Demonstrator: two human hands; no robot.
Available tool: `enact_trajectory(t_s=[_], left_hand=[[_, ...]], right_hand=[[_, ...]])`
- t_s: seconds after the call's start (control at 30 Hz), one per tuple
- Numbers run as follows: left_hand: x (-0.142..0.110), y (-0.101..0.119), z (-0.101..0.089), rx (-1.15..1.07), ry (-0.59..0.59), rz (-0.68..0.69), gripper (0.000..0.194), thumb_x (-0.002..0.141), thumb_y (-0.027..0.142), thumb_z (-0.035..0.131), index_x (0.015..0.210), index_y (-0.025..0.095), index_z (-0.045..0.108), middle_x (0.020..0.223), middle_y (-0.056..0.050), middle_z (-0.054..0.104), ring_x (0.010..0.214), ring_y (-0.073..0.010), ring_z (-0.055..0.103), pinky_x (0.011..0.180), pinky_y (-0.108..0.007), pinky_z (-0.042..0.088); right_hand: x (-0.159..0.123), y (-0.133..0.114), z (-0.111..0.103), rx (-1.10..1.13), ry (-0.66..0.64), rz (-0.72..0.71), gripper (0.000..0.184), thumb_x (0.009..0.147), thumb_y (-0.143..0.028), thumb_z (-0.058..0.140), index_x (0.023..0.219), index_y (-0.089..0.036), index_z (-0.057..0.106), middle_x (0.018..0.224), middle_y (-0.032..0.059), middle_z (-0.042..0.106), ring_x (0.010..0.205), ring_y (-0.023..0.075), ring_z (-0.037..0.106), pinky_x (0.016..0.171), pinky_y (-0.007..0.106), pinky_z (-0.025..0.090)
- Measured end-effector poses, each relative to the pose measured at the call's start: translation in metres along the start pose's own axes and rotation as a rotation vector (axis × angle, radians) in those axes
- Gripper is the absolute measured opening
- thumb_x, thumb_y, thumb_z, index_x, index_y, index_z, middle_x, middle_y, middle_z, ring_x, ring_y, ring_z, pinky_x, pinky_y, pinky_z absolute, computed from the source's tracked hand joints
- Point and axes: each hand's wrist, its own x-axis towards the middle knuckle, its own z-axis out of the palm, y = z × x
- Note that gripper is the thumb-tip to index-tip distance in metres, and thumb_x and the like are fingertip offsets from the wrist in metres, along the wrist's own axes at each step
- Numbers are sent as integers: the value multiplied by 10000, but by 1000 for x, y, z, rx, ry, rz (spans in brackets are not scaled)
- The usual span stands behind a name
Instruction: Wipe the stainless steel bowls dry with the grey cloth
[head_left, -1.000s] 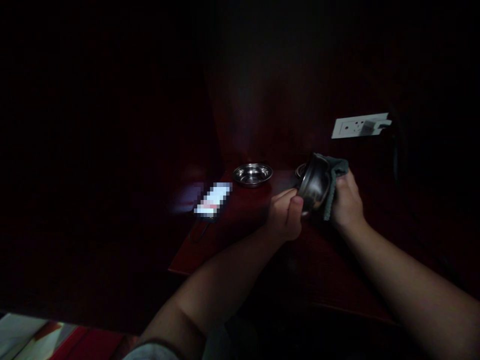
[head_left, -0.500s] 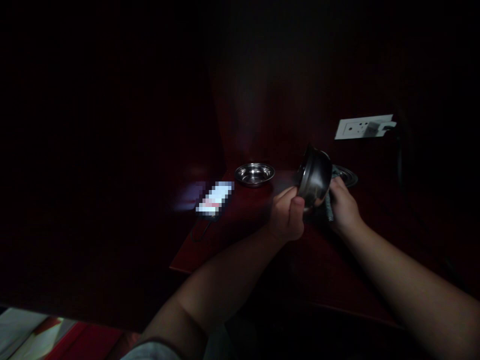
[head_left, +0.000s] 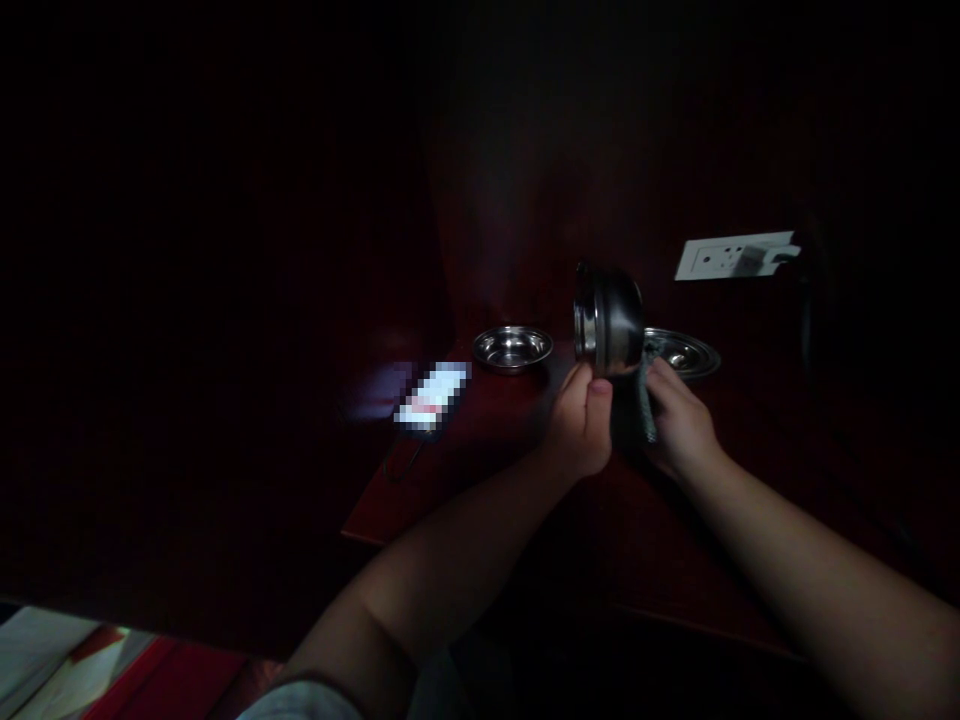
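Observation:
My left hand (head_left: 583, 425) is closed on the lower rim side of a shiny metal pot (head_left: 613, 318), which is tipped on its side with its mouth to the left. A greenish-grey cloth (head_left: 646, 405) is in my right hand (head_left: 682, 415), held at the pot's base; some of those fingers are hidden. Behind the right hand lies a round metal lid or plate (head_left: 694, 352). A small shallow steel bowl (head_left: 513, 350) stands left of the pot, on the dark red tabletop (head_left: 480, 440).
A phone (head_left: 433, 397) with a bright, blurred-out screen and a cord lies at the table's left edge. On the wall at right is a white socket plate (head_left: 731, 257) with a plug and cable. Light-coloured and red items (head_left: 82, 660) show at lower left. The room is very dark.
The pot has turned in my hands and risen slightly to the left, its mouth facing further left. My right hand and the cloth have shifted a little left, uncovering more of the lid or plate.

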Motion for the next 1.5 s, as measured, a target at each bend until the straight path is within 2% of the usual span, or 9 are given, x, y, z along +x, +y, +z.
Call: enact_trajectory(t_s=[0.17, 0.37, 0.53, 0.67, 0.77, 0.87, 1.03, 1.3, 1.5], left_hand=[[3, -1, 1, 51, -53, 38, 390, 938, 389, 275, 1130, 158, 524, 1152, -112, 563, 1107, -217, 521, 986, -382, 408], [6, 0, 0, 89, -86, 79, 348, 919, 375, 354, 1142, 159, 510, 1167, -118, 554, 1106, -211, 516, 984, -383, 408], [8, 2, -2, 116, -118, 107, 274, 909, 343, 396, 998, 138, 555, 1035, -105, 577, 1009, -197, 542, 915, -355, 444], [8, 3, -3, 169, -126, 105, 297, 924, 330, 350, 801, 142, 544, 804, -60, 548, 784, -161, 531, 743, -316, 469], [8, 3, -4, 182, -100, 85, 330, 936, 326, 296, 768, 149, 518, 760, -51, 526, 724, -152, 505, 694, -313, 454], [7, 1, -4, 165, -88, 82, 367, 942, 351, 260, 760, 153, 509, 748, -54, 530, 704, -152, 501, 668, -314, 440], [6, -1, -3, 139, -52, 84, 405, 939, 395, 238, 718, 161, 484, 713, -54, 529, 655, -146, 488, 621, -305, 418], [4, 2, -5, 155, -50, 103, 422, 942, 381, 231, 658, 171, 464, 648, -37, 512, 625, -141, 489, 621, -296, 406], [1, 1, -7, 189, -76, 104, 430, 934, 397, 235, 590, 193, 391, 574, -10, 452, 558, -124, 448, 555, -281, 376]], right_hand=[[-1, 6, -6, -165, -79, -213, 331, 794, -447, 556, 1065, -264, 607, 1130, 2, 626, 1105, 224, 547, 1030, 453, 345], [-8, -4, -3, -334, -192, -485, 400, 854, -419, 481, 1216, -249, 502, 1262, 39, 547, 1205, 230, 472, 1068, 477, 295], [-9, -8, -4, -440, -254, -629, 412, 878, -400, 435, 1250, -228, 473, 1319, 71, 500, 1265, 254, 416, 1076, 513, 277], [-9, -11, -6, -519, -278, -726, 516, 877, -383, 435, 1360, -224, 352, 1375, 84, 443, 1316, 267, 354, 1092, 521, 250], [-10, -15, -7, -556, -277, -803, 574, 879, -363, 430, 1414, -236, 266, 1461, 68, 334, 1366, 256, 269, 1124, 500, 192], [-10, -17, -8, -569, -280, -840, 599, 884, -348, 416, 1439, -254, 208, 1507, 41, 252, 1388, 242, 219, 1138, 484, 163], [-9, -16, -11, -587, -272, -855, 599, 885, -361, 409, 1441, -261, 208, 1516, 31, 233, 1391, 248, 210, 1138, 501, 162], [-4, -21, -11, -604, -227, -902, 529, 899, -418, 368, 1398, -248, 321, 1463, 57, 343, 1361, 261, 281, 1119, 520, 203], [0, -20, -13, -545, -201, -826, 486, 897, -466, 348, 1351, -297, 384, 1420, 36, 410, 1316, 256, 356, 1096, 521, 246]])
